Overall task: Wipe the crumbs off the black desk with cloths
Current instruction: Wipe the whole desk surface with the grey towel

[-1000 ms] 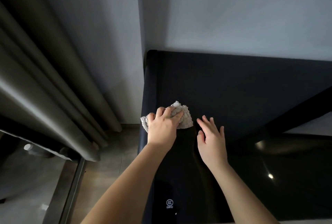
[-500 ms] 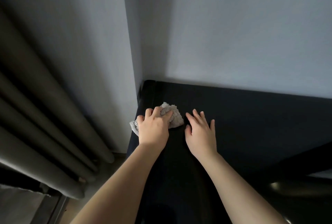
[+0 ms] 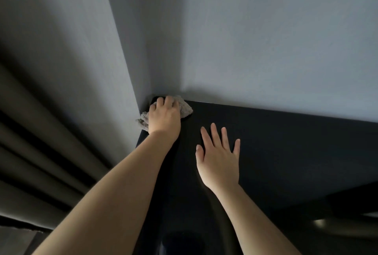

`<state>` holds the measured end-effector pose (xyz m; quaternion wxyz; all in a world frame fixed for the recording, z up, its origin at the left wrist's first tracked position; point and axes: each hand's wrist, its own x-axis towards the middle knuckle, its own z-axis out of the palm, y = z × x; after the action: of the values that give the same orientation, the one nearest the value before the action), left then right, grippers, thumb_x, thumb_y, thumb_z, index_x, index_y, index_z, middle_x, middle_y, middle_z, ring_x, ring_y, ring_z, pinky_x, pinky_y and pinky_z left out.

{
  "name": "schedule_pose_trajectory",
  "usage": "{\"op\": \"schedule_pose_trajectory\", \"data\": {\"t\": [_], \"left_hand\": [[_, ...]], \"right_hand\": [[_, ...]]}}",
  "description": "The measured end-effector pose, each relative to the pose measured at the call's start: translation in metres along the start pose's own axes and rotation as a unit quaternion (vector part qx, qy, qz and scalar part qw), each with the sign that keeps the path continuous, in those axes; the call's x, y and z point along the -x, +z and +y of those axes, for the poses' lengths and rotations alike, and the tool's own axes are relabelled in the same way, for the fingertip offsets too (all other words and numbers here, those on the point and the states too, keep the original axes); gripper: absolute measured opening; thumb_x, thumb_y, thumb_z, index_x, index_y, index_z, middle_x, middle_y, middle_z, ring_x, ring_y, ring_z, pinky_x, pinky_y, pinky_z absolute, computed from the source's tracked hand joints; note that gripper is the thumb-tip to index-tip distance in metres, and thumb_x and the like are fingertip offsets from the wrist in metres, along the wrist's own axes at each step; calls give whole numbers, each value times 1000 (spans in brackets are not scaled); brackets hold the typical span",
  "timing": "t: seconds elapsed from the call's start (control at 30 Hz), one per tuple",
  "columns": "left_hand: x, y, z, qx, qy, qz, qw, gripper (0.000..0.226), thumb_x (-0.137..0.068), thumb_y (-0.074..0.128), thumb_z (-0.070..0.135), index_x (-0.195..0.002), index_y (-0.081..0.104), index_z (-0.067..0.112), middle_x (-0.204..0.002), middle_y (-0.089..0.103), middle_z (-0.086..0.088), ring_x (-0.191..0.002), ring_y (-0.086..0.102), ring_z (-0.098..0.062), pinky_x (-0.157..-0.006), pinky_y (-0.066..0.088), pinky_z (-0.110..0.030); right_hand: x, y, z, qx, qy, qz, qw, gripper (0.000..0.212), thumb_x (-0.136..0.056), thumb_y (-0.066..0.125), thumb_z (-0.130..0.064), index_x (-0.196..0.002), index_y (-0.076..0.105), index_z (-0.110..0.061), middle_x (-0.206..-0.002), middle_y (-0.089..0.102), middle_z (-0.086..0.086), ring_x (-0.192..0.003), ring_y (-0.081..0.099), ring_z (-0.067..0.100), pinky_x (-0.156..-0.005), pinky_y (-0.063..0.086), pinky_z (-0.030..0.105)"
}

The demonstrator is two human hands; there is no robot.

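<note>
My left hand (image 3: pixel 164 116) clutches the grey cloth (image 3: pixel 185 108) at the black desk (image 3: pixel 286 152)'s far left corner, against both walls. My right hand (image 3: pixel 218 159) lies flat, fingers spread, at four o'clock; open desktop runs toward three.

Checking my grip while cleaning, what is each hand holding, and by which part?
Left hand presses down on the middle of the bunched cloth at the desk corner. Right hand holds nothing, fingers spread.

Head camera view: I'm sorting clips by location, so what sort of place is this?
Probably a home room or office corner: a glossy black desk pushed against plain grey painted walls, with heavy dark pleated curtains alongside.
</note>
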<state>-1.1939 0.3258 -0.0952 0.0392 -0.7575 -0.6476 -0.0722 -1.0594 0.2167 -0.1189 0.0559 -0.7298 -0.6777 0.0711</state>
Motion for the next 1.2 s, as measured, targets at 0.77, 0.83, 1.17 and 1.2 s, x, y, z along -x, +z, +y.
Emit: {"op": "schedule_pose_trajectory", "data": {"t": [0.77,0.83,1.17,1.2], "left_hand": [[89,4,-37,157,-108,57,980,45,-92,47,17,-137,46,15,-122,49,-14,-103,47,-35,-73,49,-43],[91,4,-40,178,-117,53,976,49,-91,47,14,-140,44,17,-125,48,-16,-106,46,-38,-77,48,-45],[116,12,-69,298,-28,93,949,49,-91,43,2,-127,61,29,-112,52,-6,-101,47,-29,-90,43,-37],[129,12,-70,297,-15,98,950,49,-90,45,1,-125,63,29,-114,52,-5,-100,47,-28,-90,41,-35]], "right_hand": [[1,-2,0,-5,-16,1,1000,57,-101,19,-46,-155,9,-31,-163,3,-1,-150,-3,26,-118,2,59],[2,-1,0,-1,-16,5,1000,57,-101,18,-46,-155,10,-30,-163,4,0,-150,-2,27,-118,3,59],[1,1,0,1,-15,17,1000,57,-98,15,-46,-154,16,-31,-163,8,-1,-150,2,28,-117,3,61],[1,0,-1,1,-15,14,1000,57,-98,15,-46,-154,16,-31,-163,9,0,-150,2,28,-117,3,61]]}}
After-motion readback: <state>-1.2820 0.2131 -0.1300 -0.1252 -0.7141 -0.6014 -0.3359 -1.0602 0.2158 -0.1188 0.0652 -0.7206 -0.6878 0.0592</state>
